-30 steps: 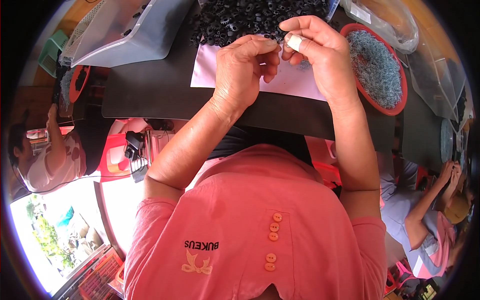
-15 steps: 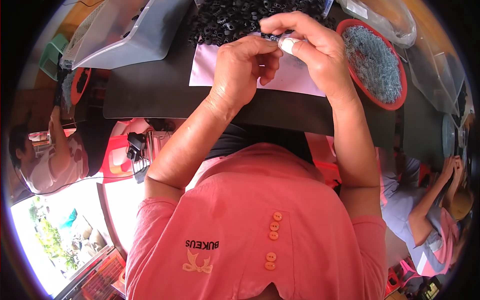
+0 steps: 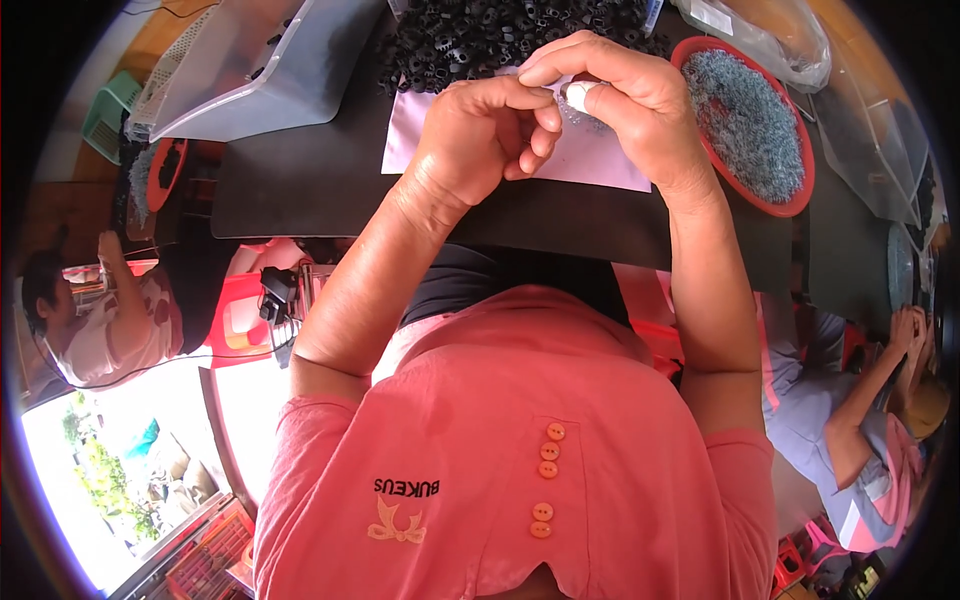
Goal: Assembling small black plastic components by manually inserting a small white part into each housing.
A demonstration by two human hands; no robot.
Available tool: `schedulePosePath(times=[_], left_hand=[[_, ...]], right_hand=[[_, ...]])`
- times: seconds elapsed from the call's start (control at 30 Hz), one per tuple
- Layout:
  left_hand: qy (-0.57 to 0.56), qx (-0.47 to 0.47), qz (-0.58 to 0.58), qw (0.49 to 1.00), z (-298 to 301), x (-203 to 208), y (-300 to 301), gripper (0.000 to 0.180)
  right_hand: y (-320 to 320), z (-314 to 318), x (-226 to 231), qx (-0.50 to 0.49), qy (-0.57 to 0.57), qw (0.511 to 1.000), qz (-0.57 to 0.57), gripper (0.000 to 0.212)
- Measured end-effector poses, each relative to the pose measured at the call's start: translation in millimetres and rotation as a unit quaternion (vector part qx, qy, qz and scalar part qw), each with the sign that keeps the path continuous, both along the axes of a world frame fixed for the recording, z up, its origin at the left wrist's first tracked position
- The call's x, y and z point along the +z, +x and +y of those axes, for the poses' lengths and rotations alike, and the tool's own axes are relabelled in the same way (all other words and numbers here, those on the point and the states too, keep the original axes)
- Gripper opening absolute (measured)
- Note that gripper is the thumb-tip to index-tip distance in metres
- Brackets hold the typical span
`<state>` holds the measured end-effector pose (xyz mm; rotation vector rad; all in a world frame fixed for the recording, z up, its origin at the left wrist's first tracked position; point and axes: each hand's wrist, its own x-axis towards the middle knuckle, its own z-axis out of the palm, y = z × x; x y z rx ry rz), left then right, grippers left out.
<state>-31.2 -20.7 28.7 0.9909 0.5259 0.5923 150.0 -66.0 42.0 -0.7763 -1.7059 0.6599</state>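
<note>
Above the pale pink sheet [image 3: 610,165] on the dark work table [image 3: 300,180], both hands are brought together fingertip to fingertip; the left hand [image 3: 475,140] is curled nearly closed, its thumb and forefinger pinched on something too small and too hidden to be made out; the right hand [image 3: 630,100] is likewise closed at the tips, a white cap [image 3: 580,95] being worn on its thumb. A small part is judged to be in the act of being fitted or joined between the two pinches, most likely a black toothed piece from the heap of black parts [image 3: 520,35] just beyond the hands, with a grey piece from the red bowl [image 3: 790,200] at the right; this cannot be confirmed, since the piece is covered by the fingers. Its long axis and the way it points cannot be told. The next move is judged to call for a steady pinch and fine alignment, the tips being kept low over the sheet so that a dropped piece is caught there.
</note>
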Motion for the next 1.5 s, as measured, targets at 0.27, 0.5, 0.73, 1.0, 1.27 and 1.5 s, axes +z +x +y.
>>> schedulePosePath(times=[0.27, 0.5, 0.73, 1.0, 1.27, 1.5], left_hand=[[-0.059, -0.004, -0.045, 0.997, 2.8, -0.3, 1.0, 0.023], [-0.044, 0.041, -0.04, 0.997, 3.6, -1.1, 0.6, 0.024], [-0.011, 0.099, 0.004, 0.995, -2.3, 3.9, 4.5, 0.02], [0.035, 0.108, 0.017, 0.993, -3.4, 4.3, 6.1, 0.017], [0.001, 0.116, -0.023, 0.993, -2.6, 3.2, 9.3, 0.017], [-0.009, 0.091, -0.018, 0.996, -0.7, 8.5, 6.1, 0.014]], right_hand=[[-3.9, -5.4, -2.0, -0.006, -0.116, 0.987, 0.109, 0.037], [-6.4, -4.5, -4.3, -0.071, -0.115, 0.989, 0.062, 0.034], [-4.6, -4.6, -4.0, -0.077, -0.136, 0.987, 0.047, 0.033], [-2.6, -10.4, 6.2, -0.105, -0.157, 0.975, 0.119, 0.034], [-9.3, -10.7, 6.0, -0.122, -0.059, 0.99, -0.022, 0.044], [0.5, -1.0, -4.8, -0.033, -0.073, 0.997, 0.022, 0.039]])
